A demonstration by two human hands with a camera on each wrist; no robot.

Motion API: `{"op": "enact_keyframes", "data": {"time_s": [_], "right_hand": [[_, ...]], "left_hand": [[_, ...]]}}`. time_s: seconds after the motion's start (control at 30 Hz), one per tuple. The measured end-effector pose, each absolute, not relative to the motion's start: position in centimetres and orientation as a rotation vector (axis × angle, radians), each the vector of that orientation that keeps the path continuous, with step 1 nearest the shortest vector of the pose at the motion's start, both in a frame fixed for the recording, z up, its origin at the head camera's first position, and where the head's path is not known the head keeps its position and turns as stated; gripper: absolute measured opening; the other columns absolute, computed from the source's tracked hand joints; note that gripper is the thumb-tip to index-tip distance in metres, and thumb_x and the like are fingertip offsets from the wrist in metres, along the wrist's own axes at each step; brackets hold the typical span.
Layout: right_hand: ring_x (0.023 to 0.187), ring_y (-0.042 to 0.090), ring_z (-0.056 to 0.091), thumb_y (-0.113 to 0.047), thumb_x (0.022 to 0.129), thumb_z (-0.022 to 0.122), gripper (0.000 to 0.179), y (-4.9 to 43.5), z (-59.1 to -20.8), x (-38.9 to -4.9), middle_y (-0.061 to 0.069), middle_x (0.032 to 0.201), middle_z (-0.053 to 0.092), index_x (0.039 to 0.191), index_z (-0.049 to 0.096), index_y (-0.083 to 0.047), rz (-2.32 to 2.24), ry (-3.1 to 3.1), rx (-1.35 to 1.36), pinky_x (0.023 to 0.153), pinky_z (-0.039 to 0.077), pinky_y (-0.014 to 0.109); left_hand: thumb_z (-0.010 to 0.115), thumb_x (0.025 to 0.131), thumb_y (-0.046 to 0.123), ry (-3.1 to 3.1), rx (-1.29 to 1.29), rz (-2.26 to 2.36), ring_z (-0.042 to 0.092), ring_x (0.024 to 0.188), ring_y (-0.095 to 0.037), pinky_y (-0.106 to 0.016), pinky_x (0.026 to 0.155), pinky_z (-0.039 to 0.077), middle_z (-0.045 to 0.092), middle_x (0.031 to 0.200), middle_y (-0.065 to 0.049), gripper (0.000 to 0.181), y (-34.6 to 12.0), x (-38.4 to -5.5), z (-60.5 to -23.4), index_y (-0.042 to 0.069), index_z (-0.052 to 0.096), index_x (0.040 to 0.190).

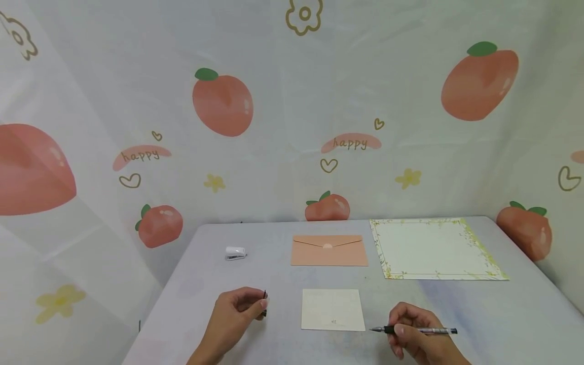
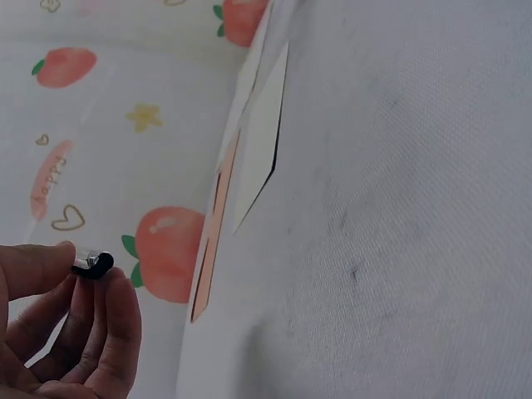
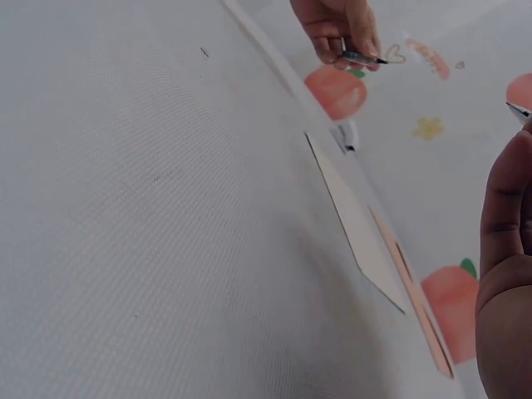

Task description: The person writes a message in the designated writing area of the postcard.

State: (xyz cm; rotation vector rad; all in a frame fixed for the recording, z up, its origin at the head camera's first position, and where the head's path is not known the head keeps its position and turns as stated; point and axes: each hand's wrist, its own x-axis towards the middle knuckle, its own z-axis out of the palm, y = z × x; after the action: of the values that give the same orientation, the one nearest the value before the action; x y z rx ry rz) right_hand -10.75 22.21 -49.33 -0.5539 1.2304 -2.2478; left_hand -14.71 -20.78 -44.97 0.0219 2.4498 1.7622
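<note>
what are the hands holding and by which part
Right hand grips a pen toward its tip end; left hand pinches a small black-and-clear cap, exact spot unclear.

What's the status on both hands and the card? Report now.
Left hand pinching pen cap. Right hand holding uncapped pen, tip toward card. Card flat on table, nothing seen lying on it.

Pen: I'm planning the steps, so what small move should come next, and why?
Probably bring the pen over the card: the right hand holds it, nib bare and pointing toward the card, while the left hand holds the cap.
</note>
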Motion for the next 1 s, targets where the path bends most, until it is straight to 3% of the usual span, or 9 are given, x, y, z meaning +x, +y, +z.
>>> {"op": "enact_keyframes", "data": {"time_s": [0.33, 0.8, 1.0], "right_hand": [[0.089, 0.013, 0.074, 0.000, 0.116, 0.035, 0.037, 21.7, -49.0, -10.7, 0.001, 0.105, 0.079, 0.119, 0.070, -0.012, -2.250, 1.233, -0.538, 0.082, 0.062, 0.025], [0.090, 0.013, 0.074, 0.000, 0.116, 0.034, 0.038, 21.1, -49.0, -10.9, 0.000, 0.106, 0.079, 0.120, 0.070, -0.011, -2.250, 1.155, -0.552, 0.083, 0.062, 0.025], [0.090, 0.013, 0.075, 0.000, 0.116, 0.035, 0.037, 21.2, -49.0, -10.8, 0.000, 0.106, 0.080, 0.120, 0.070, -0.011, -2.247, 1.164, -0.542, 0.083, 0.062, 0.024]], "left_hand": [[0.082, 0.098, 0.016, 2.465, -0.038, 1.688, 0.080, 0.080, -0.020, -0.030, 0.073, 0.067, 0.083, 0.099, -0.012, 0.028, -21.2, -16.2, -45.7, -0.006, 0.079, 0.116], [0.080, 0.096, 0.007, 2.584, -0.025, 1.498, 0.076, 0.068, -0.018, -0.032, 0.063, 0.065, 0.082, 0.084, -0.008, 0.015, -21.9, -17.2, -46.9, -0.004, 0.081, 0.106], [0.081, 0.093, 0.006, 2.682, -0.001, 1.356, 0.071, 0.065, -0.015, -0.028, 0.058, 0.056, 0.078, 0.075, -0.003, 0.009, -21.7, -17.5, -47.0, 0.000, 0.083, 0.099]]}}
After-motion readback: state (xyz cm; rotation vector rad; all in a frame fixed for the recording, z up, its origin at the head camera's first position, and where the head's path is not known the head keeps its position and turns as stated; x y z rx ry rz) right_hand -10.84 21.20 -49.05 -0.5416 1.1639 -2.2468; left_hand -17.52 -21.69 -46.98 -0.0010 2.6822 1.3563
